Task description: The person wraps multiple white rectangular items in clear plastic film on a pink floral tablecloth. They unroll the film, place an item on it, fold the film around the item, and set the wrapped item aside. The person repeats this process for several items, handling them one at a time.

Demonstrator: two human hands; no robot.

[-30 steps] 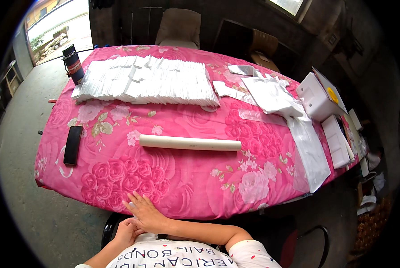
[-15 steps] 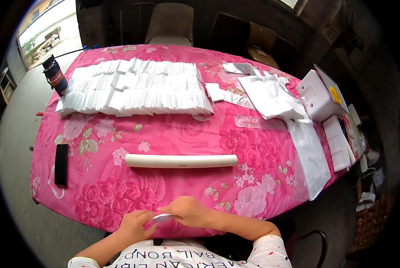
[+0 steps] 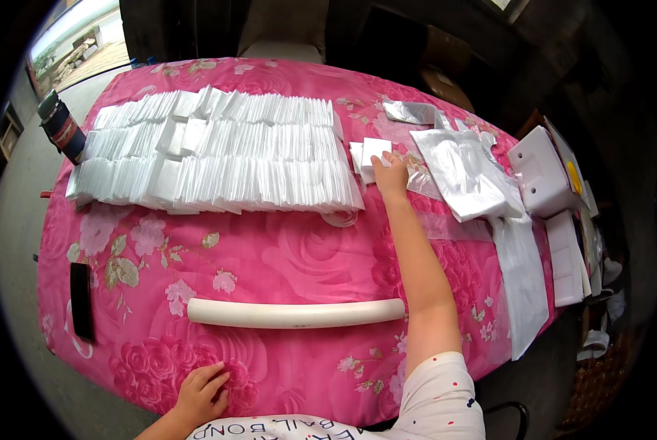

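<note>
My right hand (image 3: 391,176) is stretched far across the table and rests on a small stack of white paper squares (image 3: 367,154), fingers on the top piece. My left hand (image 3: 202,389) lies flat with fingers spread on the pink floral tablecloth (image 3: 269,257) at the near edge and holds nothing. Left of the small stack, long rows of white folded packets (image 3: 218,158) cover the far half of the table. A white tube (image 3: 295,314) lies crosswise between my arms.
A black phone (image 3: 81,299) lies at the near left edge. A dark bottle (image 3: 63,130) stands at the far left. Silver foil bags (image 3: 460,169), a white box (image 3: 541,172) and clear sheets (image 3: 523,279) fill the right side. A chair (image 3: 280,33) stands beyond the table.
My right hand left the near edge and reached forward to the small white stack. My left hand stayed by the near edge. The view shifted closer over the table.
</note>
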